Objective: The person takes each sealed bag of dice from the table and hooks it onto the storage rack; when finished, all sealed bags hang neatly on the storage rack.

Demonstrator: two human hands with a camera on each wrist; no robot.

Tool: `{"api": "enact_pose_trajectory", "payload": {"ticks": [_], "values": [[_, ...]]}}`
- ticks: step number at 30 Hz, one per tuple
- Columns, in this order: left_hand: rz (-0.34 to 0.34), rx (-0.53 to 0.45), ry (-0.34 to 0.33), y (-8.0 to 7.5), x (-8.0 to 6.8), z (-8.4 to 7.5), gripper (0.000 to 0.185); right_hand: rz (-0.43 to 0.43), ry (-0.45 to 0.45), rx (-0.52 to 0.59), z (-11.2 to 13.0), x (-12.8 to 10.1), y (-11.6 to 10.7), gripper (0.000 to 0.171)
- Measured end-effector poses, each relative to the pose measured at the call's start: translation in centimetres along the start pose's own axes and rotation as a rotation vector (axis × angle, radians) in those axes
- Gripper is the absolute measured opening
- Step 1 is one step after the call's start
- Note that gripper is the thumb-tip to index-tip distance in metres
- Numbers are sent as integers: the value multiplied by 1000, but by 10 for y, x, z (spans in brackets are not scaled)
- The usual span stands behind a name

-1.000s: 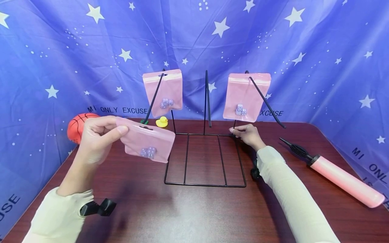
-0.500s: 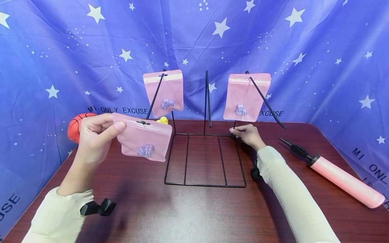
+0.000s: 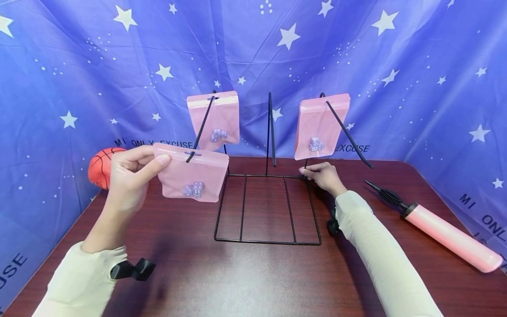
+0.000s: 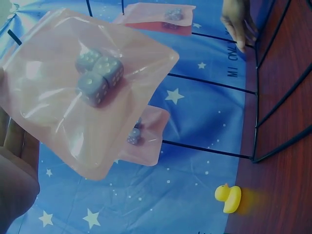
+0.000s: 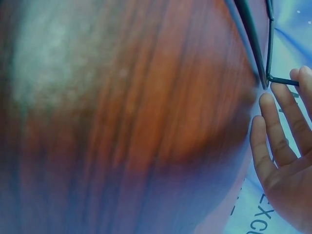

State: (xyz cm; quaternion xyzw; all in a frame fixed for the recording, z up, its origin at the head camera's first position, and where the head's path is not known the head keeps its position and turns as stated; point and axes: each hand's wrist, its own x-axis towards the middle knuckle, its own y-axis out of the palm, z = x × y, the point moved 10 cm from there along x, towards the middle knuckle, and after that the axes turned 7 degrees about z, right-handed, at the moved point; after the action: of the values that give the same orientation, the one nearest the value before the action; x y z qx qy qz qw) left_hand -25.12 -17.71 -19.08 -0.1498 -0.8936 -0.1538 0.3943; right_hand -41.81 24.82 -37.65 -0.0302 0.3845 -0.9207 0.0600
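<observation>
My left hand [image 3: 158,155] pinches the top left corner of a pink zip bag [image 3: 192,176] that holds purple dice [image 3: 193,189]. The tip of the left slanted peg [image 3: 190,156] of the black wire rack [image 3: 267,241] pokes through the bag's hang hole. The left wrist view shows this bag [image 4: 83,87] and its dice [image 4: 97,73] from below. Two more pink bags hang higher up, one on the left peg [image 3: 214,116] and one on the right peg [image 3: 321,125]. My right hand [image 3: 313,169] rests with straight fingers [image 5: 278,131] on the rack's back right corner.
An orange ball [image 3: 101,165] lies at the table's back left. A pink hand pump [image 3: 447,233] lies on the right. A small yellow duck [image 4: 228,197] sits behind the rack. Blue star-patterned cloth [image 3: 79,66] encloses the wooden table [image 3: 245,281].
My left hand lifted the bag up and slightly right, so the left peg's tip now passes through its hole. The right hanging bag turned a little. The right hand stayed put.
</observation>
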Motion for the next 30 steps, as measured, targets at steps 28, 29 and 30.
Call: {"api": "enact_pose_trajectory", "payload": {"ticks": [28,29,30], "values": [[-121,162,-58,-1,4,2,31,-28,-242,122,43,-10,-30,35],[-122,161,-57,-1,4,2,30,-28,-252,125,50,-15,-32,35],[-125,158,-57,-1,4,2,30,-25,-265,130,58,-19,-34,34]]}}
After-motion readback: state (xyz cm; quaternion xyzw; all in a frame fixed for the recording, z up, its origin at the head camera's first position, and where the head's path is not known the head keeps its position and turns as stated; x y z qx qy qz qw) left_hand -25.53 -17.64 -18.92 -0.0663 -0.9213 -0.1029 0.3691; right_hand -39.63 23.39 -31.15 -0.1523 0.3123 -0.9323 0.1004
